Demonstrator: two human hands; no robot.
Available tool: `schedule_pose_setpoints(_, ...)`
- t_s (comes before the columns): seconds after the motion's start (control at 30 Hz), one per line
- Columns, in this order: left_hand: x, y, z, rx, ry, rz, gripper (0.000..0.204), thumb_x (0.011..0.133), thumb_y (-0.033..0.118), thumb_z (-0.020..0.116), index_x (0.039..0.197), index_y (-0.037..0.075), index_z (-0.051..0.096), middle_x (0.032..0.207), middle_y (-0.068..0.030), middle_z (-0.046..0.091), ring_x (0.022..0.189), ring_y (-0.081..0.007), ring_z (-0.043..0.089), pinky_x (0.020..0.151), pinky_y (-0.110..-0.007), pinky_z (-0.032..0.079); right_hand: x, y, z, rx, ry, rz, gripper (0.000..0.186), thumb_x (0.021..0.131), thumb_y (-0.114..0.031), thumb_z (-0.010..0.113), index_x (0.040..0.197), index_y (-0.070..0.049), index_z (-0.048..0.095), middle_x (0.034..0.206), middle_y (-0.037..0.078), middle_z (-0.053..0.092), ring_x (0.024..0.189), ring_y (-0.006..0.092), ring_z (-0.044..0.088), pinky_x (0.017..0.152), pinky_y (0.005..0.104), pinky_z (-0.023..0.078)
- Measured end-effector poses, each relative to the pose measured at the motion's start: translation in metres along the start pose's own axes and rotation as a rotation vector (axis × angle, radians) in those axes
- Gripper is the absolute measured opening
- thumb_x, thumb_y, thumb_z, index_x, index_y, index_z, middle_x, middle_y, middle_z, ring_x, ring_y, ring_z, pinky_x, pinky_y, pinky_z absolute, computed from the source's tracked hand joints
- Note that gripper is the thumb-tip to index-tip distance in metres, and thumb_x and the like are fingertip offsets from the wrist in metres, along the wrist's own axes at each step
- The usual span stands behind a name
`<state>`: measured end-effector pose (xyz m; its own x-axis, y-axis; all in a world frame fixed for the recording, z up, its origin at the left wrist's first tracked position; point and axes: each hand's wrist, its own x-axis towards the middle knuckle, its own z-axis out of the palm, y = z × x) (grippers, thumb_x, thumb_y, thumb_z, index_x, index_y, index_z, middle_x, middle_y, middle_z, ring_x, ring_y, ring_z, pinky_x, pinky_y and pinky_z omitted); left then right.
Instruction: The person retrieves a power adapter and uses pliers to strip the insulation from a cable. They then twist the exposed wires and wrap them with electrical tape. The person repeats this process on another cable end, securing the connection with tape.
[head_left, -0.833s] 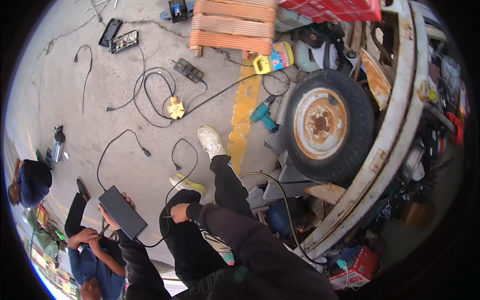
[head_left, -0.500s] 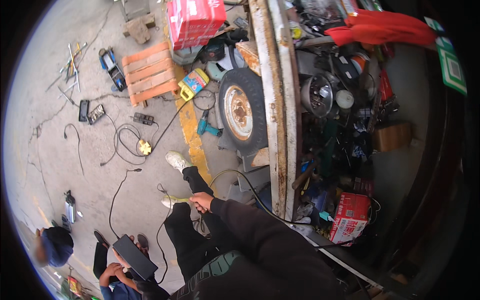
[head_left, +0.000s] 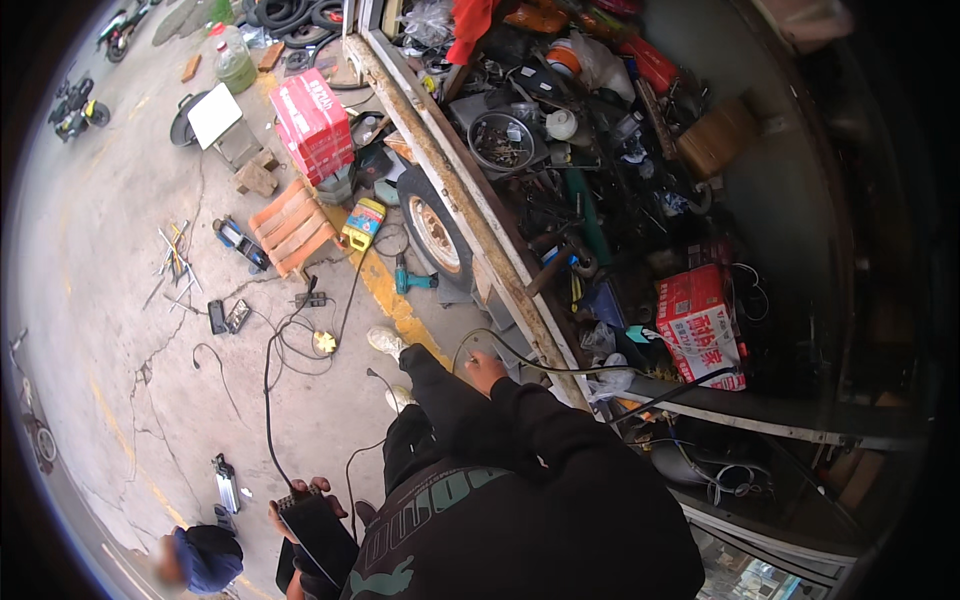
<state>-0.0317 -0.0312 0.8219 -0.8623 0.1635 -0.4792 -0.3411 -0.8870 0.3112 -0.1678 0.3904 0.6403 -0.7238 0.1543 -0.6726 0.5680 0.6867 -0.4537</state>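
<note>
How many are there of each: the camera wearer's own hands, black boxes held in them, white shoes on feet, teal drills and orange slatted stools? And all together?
Left hand and right hand: 2
Held black box: 1
White shoes: 2
Teal drill: 1
Orange slatted stool: 1
Total: 7

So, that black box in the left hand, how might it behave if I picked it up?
The box would probably feel stiff, given its flat face and straight edges. That flat-sided shape also makes rolling unlikely. The black cord running from it would likely flop and trail, since it bends in a loose curve. I can't judge the weight.
</note>
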Motion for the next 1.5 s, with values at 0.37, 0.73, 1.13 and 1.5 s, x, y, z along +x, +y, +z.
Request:
schedule_pose_setpoints(0.37, 0.032, -0.036, 0.076, 0.010, -0.145, 0.053, 0.055, 0.091, 0.061, 0.047, 0.105, 0.008, 0.051, 0.118, -0.0154, 0.046, 0.097, -0.0365, 0.061, 0.082, -0.050, 0.057, 0.034, 0.038, -0.085, 0.821, 0.379, 0.160, 0.044, 0.095, -0.012, 0.052, 0.137, 0.002, 0.042, 0.070, 0.009, 0.057, 0.048, 0.0152, 0.053, 0.041, 0.0346, 0.045)
schedule_pose_setpoints(0.73, 0.052, -0.105, 0.129, 0.115, 0.178, -0.069, 0.056, 0.089, 0.061, 0.051, 0.110, 0.010, 0.055, 0.116, -0.0168, 0.053, 0.093, -0.0374, 0.064, 0.074, -0.051, 0.057, 0.198, 0.043, -0.217, 0.932, 0.328, 0.333, 0.026, 0.100, -0.028, 0.050, 0.107, -0.005, 0.060, 0.086, 0.009, 0.064, 0.063, 0.0211, 0.061, 0.054, 0.0352, 0.053)
schedule_pose_setpoints(1.13, 0.084, -0.126, 0.130, 0.035, 0.279, -0.110, 0.055, 0.089, 0.060, 0.052, 0.112, 0.010, 0.057, 0.120, -0.0140, 0.054, 0.095, -0.0399, 0.065, 0.080, -0.058, 0.055, 0.164, 0.102, -0.206, 0.192, 0.593, 0.277, 0.053, 0.089, -0.021, 0.064, 0.134, 0.001, 0.047, 0.134, 0.027, 0.051, 0.122, 0.0390, 0.052, 0.102, 0.0467, 0.044)
schedule_pose_setpoints(1.5, 0.110, -0.080, 0.169, 0.168, 0.000, -0.006, 0.041, 0.083, 0.041, 0.063, 0.102, 0.006, 0.055, 0.115, -0.0113, 0.050, 0.114, -0.0410, 0.054, 0.090, -0.054, 0.051, 0.164, 0.097, -0.194, -0.376, 0.280, 0.438, 0.051, 0.088, -0.015, 0.064, 0.132, 0.004, 0.045, 0.131, 0.023, 0.049, 0.119, 0.0383, 0.053, 0.098, 0.0483, 0.049)
